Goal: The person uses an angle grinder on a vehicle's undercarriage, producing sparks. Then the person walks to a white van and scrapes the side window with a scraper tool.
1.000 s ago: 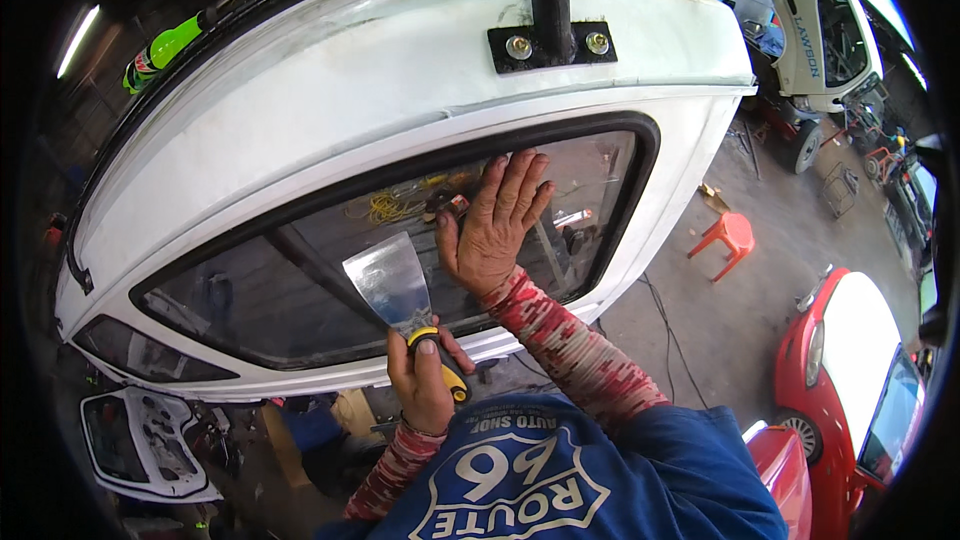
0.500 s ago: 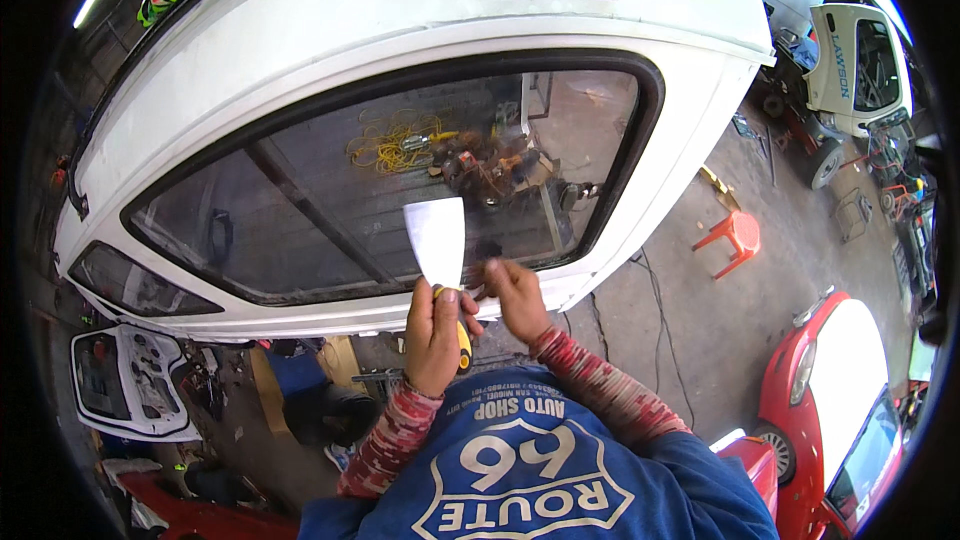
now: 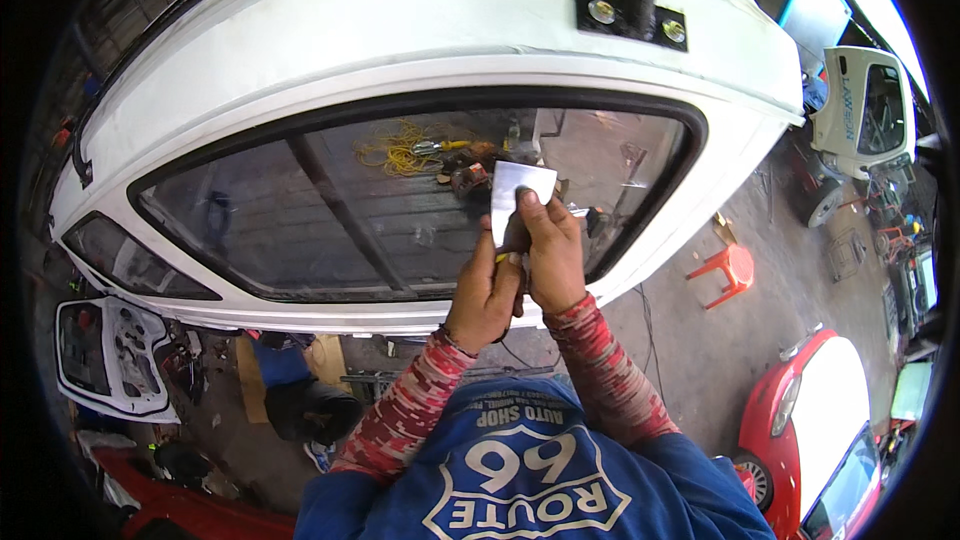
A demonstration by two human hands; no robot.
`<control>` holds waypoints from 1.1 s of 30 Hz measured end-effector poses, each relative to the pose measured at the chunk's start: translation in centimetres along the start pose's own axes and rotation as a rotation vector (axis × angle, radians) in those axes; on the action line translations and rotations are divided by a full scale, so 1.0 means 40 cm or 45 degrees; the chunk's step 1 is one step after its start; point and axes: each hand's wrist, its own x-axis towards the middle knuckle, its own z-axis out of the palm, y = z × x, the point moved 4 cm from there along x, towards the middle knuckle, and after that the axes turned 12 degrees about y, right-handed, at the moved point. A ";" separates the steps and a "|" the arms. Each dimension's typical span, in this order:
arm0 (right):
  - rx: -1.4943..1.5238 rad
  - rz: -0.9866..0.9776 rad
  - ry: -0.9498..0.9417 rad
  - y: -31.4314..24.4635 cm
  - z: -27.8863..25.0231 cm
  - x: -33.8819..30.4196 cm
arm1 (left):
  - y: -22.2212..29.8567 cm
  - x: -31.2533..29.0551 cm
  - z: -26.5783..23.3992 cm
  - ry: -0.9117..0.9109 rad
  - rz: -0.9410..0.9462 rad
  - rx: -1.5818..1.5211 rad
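Note:
A putty knife [image 3: 524, 178] with a wide, shiny metal blade points away from me, in front of a dark side window [image 3: 260, 205]. My left hand [image 3: 484, 295] is closed round its handle, of which only a bit of yellow shows. My right hand [image 3: 556, 252] pinches the blade, thumb lying on its face and fingers hidden behind. Something dark shows on the lower blade beside the thumb; whether it is dirt, shadow or a separate piece I cannot tell. Both hands are close together, and the window belongs to a white vehicle canopy [image 3: 420, 52].
A black bracket [image 3: 632, 15] is bolted to the white top. Through the glass, a tangled yellow cord [image 3: 395, 147] shows. On the floor at right stand an orange stool [image 3: 735, 266] and a red car [image 3: 800, 420]. A white door panel [image 3: 135, 360] lies at left; someone crouches near it.
The putty knife and my left hand have shifted right and slightly up in view. My right hand has come from beside the blade onto it, thumb on its face. The view has shifted too.

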 end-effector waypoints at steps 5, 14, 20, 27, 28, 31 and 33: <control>0.086 -0.055 -0.113 -0.020 0.037 0.011 | 0.041 0.019 -0.021 -0.055 0.070 -0.157; -0.140 -0.131 -0.223 -0.077 0.137 0.012 | 0.101 0.012 -0.061 0.090 0.027 -0.367; -0.213 0.027 -0.070 -0.045 0.164 -0.003 | 0.109 0.004 -0.097 0.100 0.032 -0.287; -0.264 -0.372 -0.160 -0.091 0.185 -0.007 | 0.111 0.044 -0.127 0.012 0.115 -0.172; -0.244 -0.240 -0.090 -0.067 0.173 -0.011 | 0.096 0.033 -0.139 -0.010 0.098 -0.182; -0.308 -0.132 -0.052 0.038 0.165 -0.065 | 0.035 -0.036 -0.194 0.040 -0.010 -0.321; -0.405 -0.108 -0.277 0.102 0.191 -0.100 | -0.001 -0.083 -0.267 0.139 -0.057 -0.319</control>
